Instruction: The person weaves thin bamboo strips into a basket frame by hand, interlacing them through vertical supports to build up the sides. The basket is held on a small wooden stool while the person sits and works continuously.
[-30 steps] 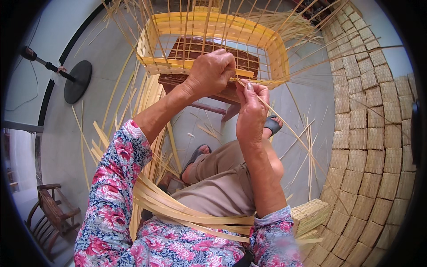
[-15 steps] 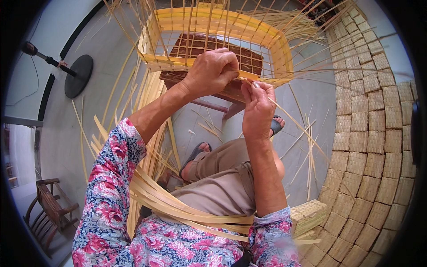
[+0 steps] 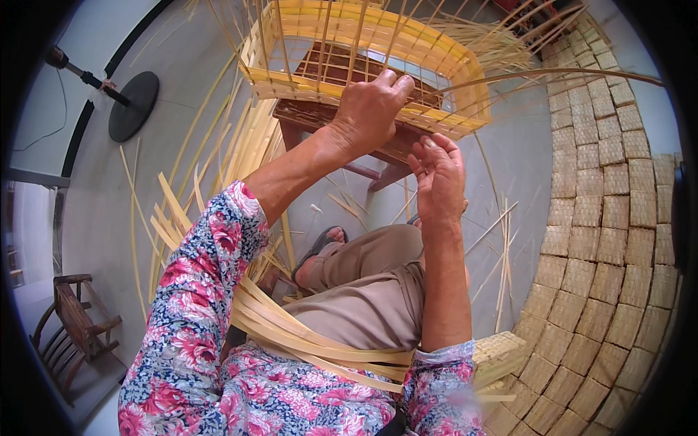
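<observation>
An unfinished bamboo basket (image 3: 469,91) with yellow woven walls and upright stakes rests on a dark reddish-brown wooden stool (image 3: 291,112). My left hand (image 3: 371,109) is closed over the basket's near wall, with its fingertips partly hidden. Just below the wall's right part, my right hand (image 3: 441,178) is raised, palm turned up, its fingers loosely curled and apart. Nothing shows in it, and it appears separate from the basket. A long brown bamboo strip (image 3: 552,71) arches from near my left fingers out to the right. Across my lap lies a bundle of pale flat strips (image 3: 313,345).
Stacked woven blocks (image 3: 574,254) line the right side. Loose strips (image 3: 502,261) lie on the grey floor, with a heap of splints (image 3: 487,47) behind the basket. On the left are a round black stand base (image 3: 134,105) and a small wooden chair (image 3: 80,320).
My right hand has come off the basket's near edge, dropping slightly with its fingers loosened. The left hand has shifted right along the wall. The long strip now arches higher at right.
</observation>
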Tool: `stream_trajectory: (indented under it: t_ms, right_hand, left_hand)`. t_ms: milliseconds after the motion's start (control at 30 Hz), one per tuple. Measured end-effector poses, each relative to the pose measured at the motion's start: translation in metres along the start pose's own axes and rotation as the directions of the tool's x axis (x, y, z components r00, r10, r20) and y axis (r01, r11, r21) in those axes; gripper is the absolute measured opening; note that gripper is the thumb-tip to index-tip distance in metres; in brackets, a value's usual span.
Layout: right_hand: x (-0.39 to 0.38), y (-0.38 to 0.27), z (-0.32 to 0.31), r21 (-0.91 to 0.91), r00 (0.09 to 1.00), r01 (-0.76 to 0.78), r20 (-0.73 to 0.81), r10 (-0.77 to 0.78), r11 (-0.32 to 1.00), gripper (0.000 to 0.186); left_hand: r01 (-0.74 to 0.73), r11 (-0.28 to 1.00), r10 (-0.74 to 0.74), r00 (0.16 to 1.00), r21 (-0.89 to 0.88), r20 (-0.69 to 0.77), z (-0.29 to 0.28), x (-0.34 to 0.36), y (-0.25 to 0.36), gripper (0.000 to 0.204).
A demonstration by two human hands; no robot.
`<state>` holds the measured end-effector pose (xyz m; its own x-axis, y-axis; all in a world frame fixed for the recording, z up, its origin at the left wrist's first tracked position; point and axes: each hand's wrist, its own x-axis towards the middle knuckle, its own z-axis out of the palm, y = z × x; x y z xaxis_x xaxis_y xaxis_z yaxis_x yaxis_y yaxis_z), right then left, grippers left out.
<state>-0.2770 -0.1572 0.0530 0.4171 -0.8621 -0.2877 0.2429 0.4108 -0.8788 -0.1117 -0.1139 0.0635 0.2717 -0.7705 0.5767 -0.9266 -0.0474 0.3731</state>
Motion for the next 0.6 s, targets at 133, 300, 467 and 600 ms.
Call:
stream_trajectory:
  t_ms: [133, 300, 467, 600]
  right_hand:
    - [0.006, 0.007, -0.002, -0.162, 0.998, -0.052, 0.038, 0.059, 0.985, 0.022]
    - [0.008, 0.003, 0.006, -0.208, 0.992, 0.123, 0.044, -0.116, 0.97, 0.025]
    - [0.015, 0.003, 0.009, -0.391, 0.911, 0.398, 0.06, -0.409, 0.83, 0.032]
    - [-0.005, 0.0, 0.017, -0.605, 0.929, 0.361, 0.169, -0.328, 0.71, 0.023]
  left_hand:
    - [0.034, 0.991, -0.062, 0.975, 0.131, 0.213, -0.001, 0.012, 0.003, 0.011]
    - [-0.039, 0.98, -0.017, 0.96, 0.193, 0.278, -0.005, 0.018, -0.011, 0.015]
    - [-0.129, 0.984, 0.089, 0.954, 0.124, 0.286, -0.022, 0.0, -0.022, 0.018]
    - [-0.142, 0.987, 0.103, 0.924, 0.08, 0.368, -0.055, -0.022, -0.01, 0.025]
